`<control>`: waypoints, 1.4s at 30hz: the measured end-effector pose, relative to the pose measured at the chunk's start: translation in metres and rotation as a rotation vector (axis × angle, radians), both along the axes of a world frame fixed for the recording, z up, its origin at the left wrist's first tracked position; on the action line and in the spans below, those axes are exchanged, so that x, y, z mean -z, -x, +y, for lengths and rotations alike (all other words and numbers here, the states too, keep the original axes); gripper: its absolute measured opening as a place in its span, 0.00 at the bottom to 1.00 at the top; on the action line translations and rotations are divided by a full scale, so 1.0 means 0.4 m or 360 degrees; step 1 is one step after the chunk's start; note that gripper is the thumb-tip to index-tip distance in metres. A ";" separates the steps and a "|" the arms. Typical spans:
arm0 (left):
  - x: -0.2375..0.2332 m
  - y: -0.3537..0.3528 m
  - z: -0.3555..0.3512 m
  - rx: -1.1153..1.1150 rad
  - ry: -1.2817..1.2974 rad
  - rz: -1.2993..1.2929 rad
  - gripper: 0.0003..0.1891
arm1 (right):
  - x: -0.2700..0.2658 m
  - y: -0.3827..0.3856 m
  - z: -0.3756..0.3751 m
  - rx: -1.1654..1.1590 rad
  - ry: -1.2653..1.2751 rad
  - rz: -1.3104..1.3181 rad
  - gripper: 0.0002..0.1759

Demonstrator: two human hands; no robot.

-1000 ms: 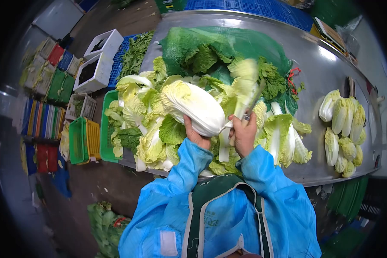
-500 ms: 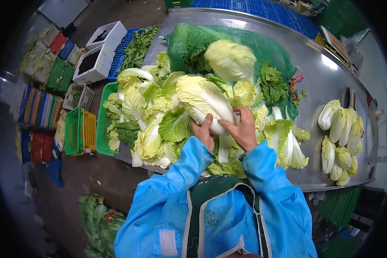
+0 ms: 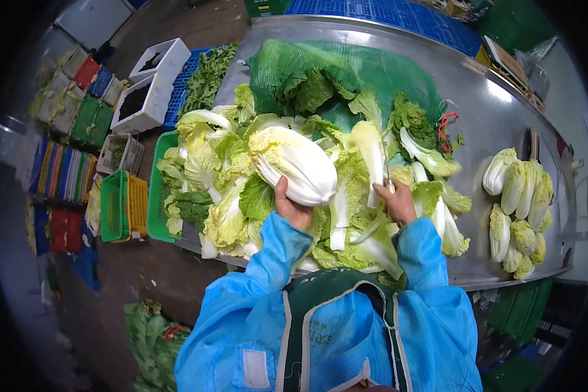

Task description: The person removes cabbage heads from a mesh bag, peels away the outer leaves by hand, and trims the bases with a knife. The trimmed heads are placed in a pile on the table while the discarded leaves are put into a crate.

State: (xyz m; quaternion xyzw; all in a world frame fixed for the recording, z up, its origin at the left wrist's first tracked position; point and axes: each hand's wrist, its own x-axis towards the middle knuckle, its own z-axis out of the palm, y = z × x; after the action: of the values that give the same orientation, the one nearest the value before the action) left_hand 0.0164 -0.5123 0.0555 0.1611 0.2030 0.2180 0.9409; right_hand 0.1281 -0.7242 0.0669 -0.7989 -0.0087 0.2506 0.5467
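My left hand (image 3: 291,208) is closed around the lower side of a napa cabbage head (image 3: 296,166), its white base turned right. My right hand (image 3: 398,201) grips a knife (image 3: 386,157), its thin blade pointing away from me, a little to the right of the cabbage. Beside the blade, a pale leaf (image 3: 368,147) stands out from the pile, close to my right fingers. Loose cabbage leaves (image 3: 227,202) spread beneath both hands and to their left. Another leaf (image 3: 431,157), slightly blurred, is right of the knife.
A green mesh bag (image 3: 385,72) holding dark leaves lies across the metal table (image 3: 496,124). Several trimmed cabbages (image 3: 519,189) are grouped on the right. At the left are a green crate (image 3: 157,186) and white foam boxes (image 3: 137,101). A filled sack (image 3: 153,340) sits on the floor.
My hands have moved apart, the left shifting left with the cabbage and the right moving right with the knife. A leaf blurred in mid-air before is no longer there; more leaves lie on the pile.
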 end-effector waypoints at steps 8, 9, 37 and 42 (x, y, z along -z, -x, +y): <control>-0.003 0.019 -0.026 0.0415 -0.0031 -0.0272 0.41 | -0.196 0.048 0.127 -0.0094 -0.0710 0.0114 0.17; -0.003 0.019 -0.031 0.0460 -0.0057 -0.0263 0.41 | -0.203 0.051 0.140 -0.0133 -0.0715 0.0068 0.17; -0.051 -0.031 -0.056 0.0560 -0.0045 -0.0545 0.42 | -0.252 0.100 0.085 0.0086 -0.0823 -0.0244 0.17; -0.057 -0.034 -0.076 0.0595 -0.0073 -0.0479 0.43 | -0.209 0.095 0.109 0.0170 -0.0725 -0.0570 0.12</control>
State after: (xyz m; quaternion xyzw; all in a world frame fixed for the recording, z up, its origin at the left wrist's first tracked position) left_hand 0.0298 -0.5428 0.0785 0.1829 0.0223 0.0662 0.9806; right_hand 0.0902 -0.6805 0.1503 -0.6864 -0.1192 0.0680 0.7142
